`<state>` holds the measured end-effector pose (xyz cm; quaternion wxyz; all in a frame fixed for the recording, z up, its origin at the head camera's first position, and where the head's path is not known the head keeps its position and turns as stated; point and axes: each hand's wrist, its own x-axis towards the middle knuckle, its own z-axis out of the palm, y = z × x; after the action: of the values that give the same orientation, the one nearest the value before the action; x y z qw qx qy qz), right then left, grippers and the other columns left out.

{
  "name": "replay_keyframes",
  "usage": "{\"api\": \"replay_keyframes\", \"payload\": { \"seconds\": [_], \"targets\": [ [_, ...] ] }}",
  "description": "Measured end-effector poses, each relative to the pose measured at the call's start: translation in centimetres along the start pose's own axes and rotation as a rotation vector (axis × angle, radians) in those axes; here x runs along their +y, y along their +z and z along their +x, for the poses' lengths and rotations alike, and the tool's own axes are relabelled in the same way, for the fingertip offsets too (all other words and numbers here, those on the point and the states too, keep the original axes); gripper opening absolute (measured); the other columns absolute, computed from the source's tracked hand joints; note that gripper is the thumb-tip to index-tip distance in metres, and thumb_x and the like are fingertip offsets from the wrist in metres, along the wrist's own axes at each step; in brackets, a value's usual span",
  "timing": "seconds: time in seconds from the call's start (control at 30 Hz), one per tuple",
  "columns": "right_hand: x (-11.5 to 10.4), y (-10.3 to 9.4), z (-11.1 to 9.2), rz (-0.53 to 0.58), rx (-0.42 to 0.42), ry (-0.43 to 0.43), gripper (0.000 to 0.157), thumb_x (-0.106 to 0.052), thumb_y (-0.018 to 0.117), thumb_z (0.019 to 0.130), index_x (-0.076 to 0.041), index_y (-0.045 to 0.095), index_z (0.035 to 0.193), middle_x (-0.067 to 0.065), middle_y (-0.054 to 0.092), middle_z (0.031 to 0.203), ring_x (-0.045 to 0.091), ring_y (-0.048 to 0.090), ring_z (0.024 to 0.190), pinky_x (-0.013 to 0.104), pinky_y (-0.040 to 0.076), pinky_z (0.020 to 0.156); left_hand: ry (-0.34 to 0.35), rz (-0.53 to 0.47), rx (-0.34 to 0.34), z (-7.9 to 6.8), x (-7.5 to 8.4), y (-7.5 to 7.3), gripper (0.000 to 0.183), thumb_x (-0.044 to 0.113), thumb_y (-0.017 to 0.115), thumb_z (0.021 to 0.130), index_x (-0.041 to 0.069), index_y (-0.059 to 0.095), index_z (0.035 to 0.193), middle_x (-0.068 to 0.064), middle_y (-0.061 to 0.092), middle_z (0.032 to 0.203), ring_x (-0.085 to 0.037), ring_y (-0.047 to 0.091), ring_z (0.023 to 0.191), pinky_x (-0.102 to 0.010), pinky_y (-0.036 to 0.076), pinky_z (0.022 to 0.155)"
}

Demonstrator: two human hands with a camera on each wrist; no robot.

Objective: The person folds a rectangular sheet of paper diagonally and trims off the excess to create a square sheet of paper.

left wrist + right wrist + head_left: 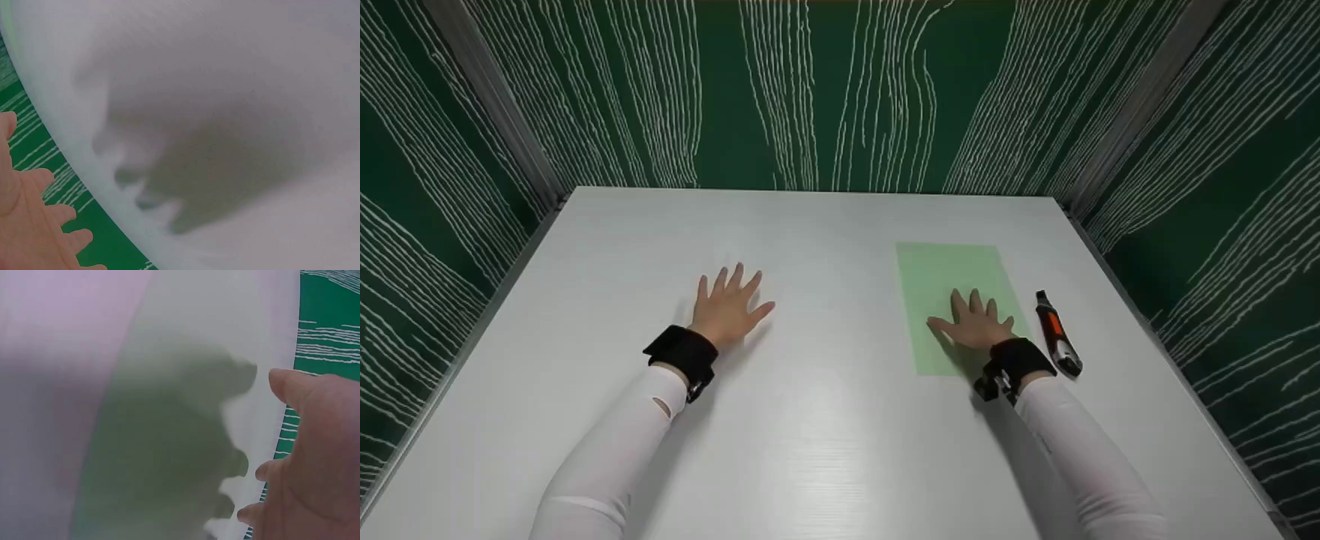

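Note:
My left hand (725, 315) is spread over the left half of the white table (825, 300), fingers straight and palm down, holding nothing. Its shadow falls on the white surface in the left wrist view, apart from the fingers (38, 179). Over a pale green rectangular sheet (952, 262), my right hand (976, 326) has its fingers spread and holds nothing. In the right wrist view its shadow lies across the green sheet (152, 439). Just right of that hand lies a slim black tool (1057, 334) with an orange patch and a silver end, shaped like a utility knife.
Dark green panels (975, 45) with white wavy lines stand behind the table and along both sides. Grey posts (502, 105) rise at the back corners. Each wrist wears a black strap (682, 352) over a white sleeve.

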<state>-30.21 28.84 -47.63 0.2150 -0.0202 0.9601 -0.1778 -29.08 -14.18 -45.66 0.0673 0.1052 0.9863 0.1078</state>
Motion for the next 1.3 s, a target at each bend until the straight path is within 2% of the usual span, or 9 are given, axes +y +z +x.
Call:
{"api": "replay_keyframes", "payload": {
  "seconds": [0.13, 0.4, 0.77, 1.0, 1.3],
  "targets": [
    [-0.3, 0.2, -0.9, 0.007, -0.036, 0.028, 0.099, -0.069, 0.038, 0.101, -0.009, -0.009, 0.165, 0.031, -0.021, 0.167, 0.061, -0.021, 0.15, 0.084, -0.011, 0.113, 0.019, -0.005, -0.033, -0.3, 0.1, 0.5, 0.072, 0.056, 0.037, 0.107, 0.017, 0.021, 0.166, -0.019, 0.009, 0.173, -0.043, 0.007, 0.162, -0.067, 0.001, 0.128],
    [-0.6, 1.3, -1.0, -0.043, -0.016, 0.013, 0.1, -0.072, 0.036, 0.1, -0.01, -0.007, 0.165, 0.031, -0.021, 0.167, 0.061, -0.019, 0.151, 0.086, -0.007, 0.113, 0.077, -0.012, -0.046, -1.1, 1.1, 1.6, 0.072, 0.055, 0.039, 0.107, 0.016, 0.023, 0.165, -0.02, 0.013, 0.173, -0.044, 0.009, 0.161, -0.067, 0.004, 0.129],
    [-3.1, 2.9, -2.1, -0.045, -0.019, -0.117, 0.094, -0.068, 0.04, 0.101, -0.015, -0.002, 0.167, 0.024, -0.016, 0.171, 0.055, -0.019, 0.155, 0.083, -0.01, 0.114, 0.221, 0.047, -0.035, -1.2, 4.3, 2.8, 0.071, 0.057, 0.04, 0.107, 0.018, 0.028, 0.164, -0.016, 0.02, 0.172, -0.041, 0.016, 0.161, -0.064, 0.009, 0.129],
    [-4.9, 4.5, -2.8, -0.083, -0.018, -0.234, 0.091, -0.065, 0.044, 0.102, -0.016, 0.004, 0.167, 0.021, -0.011, 0.173, 0.052, -0.014, 0.157, 0.083, -0.009, 0.115, 0.308, 0.072, -0.056, -1.2, 6.1, 3.7, 0.071, 0.058, 0.039, 0.107, 0.019, 0.026, 0.164, -0.014, 0.02, 0.173, -0.039, 0.017, 0.161, -0.063, 0.012, 0.13],
    [-7.1, 6.2, -3.7, -0.164, -0.012, -0.346, 0.088, -0.062, 0.048, 0.102, -0.018, 0.011, 0.167, 0.018, -0.002, 0.174, 0.05, -0.004, 0.159, 0.079, 0.0, 0.12, 0.354, 0.09, -0.066, -0.9, 7.0, 5.0, 0.073, 0.061, 0.039, 0.106, 0.019, 0.026, 0.164, -0.014, 0.02, 0.173, -0.038, 0.017, 0.161, -0.062, 0.014, 0.13]
  ]
}}
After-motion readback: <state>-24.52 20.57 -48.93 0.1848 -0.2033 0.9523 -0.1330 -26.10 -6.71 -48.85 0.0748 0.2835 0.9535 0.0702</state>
